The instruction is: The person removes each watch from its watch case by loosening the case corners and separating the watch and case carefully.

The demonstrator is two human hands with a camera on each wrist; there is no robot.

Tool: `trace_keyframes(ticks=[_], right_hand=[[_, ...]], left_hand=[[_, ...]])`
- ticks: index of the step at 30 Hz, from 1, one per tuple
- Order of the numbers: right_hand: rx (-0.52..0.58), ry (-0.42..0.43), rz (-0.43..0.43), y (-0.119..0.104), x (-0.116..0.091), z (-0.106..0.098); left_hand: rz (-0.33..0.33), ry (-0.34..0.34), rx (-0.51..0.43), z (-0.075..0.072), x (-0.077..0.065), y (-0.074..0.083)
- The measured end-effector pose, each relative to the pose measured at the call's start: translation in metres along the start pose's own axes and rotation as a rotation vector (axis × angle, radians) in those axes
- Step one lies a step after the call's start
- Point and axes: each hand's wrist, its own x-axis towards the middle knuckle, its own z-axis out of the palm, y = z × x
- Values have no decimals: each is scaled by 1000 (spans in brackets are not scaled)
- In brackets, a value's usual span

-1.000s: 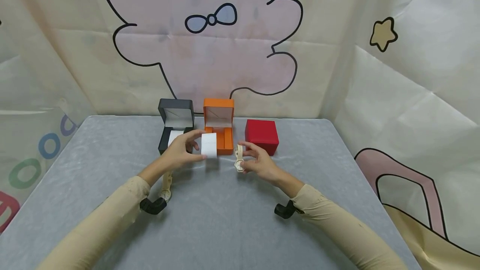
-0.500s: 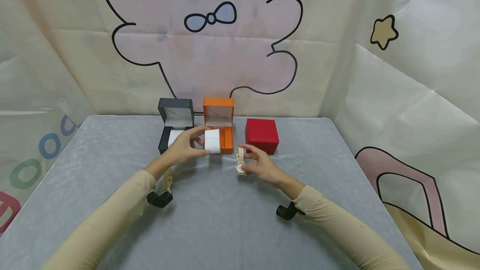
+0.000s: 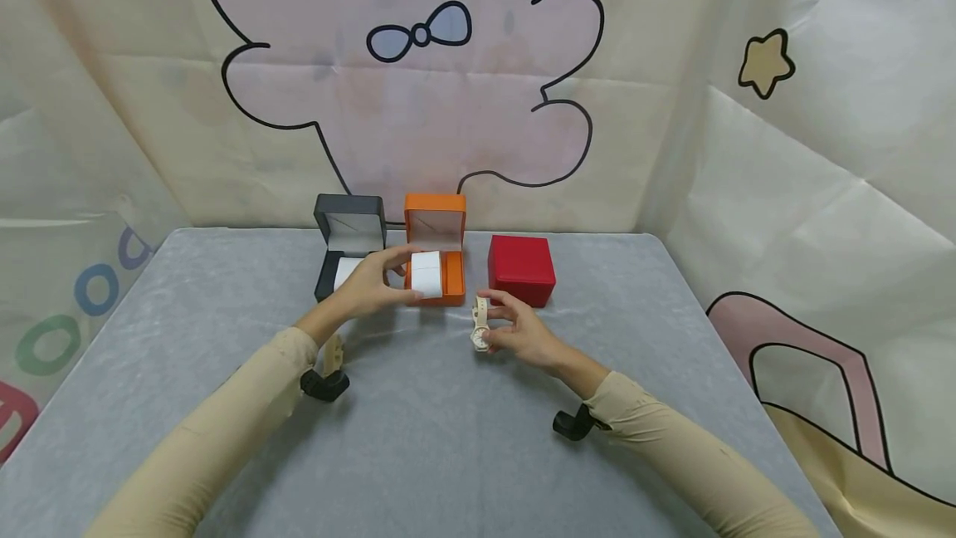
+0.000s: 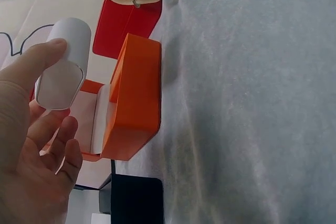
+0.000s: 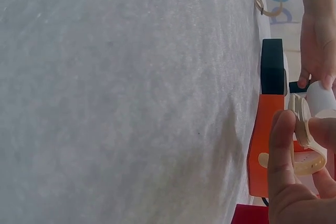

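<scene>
A white watch cushion [image 3: 426,275] is held between the thumb and fingers of my left hand [image 3: 366,285], just over the front of the opened orange watch box [image 3: 453,279]. In the left wrist view the cushion [image 4: 79,38] is above the orange box [image 4: 137,108], apart from it. My right hand [image 3: 526,335] pinches a cream wristwatch [image 3: 480,332] upright, with its dial low, in front of the closed red box [image 3: 521,266]. The right wrist view shows thumb and fingers on the watch case, the strap [image 5: 311,167] curving below.
Left of the orange box stands an opened dark grey watch box [image 3: 349,206] with a white cushion [image 3: 347,270] inside. Another cream watch [image 3: 333,351] lies on the grey cloth-covered table [image 3: 448,455] by my left wrist. A printed curtain [image 3: 642,131] hangs behind the table.
My left hand has carried the white cushion to the right and farther back, over the orange box. The right hand with the watch has shifted only slightly.
</scene>
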Motion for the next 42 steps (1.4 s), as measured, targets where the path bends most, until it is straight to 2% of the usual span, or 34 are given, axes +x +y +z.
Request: trace_keyframes(ticks=[8, 20, 30, 38, 42], right_hand=[[14, -27, 16, 2, -3, 1], [-30, -63, 24, 3, -10, 5], [-25, -81, 34, 8, -13, 8], [-5, -101, -38, 11, -14, 17], [2, -116, -43, 9, -13, 24]], left_hand=[[-8, -13, -12, 2, 4, 1], [-37, -4, 2, 0, 10, 1], [-28, -4, -11, 0, 11, -2], [-39, 1, -4, 0, 10, -3], [-38, 0, -7, 0, 9, -3]])
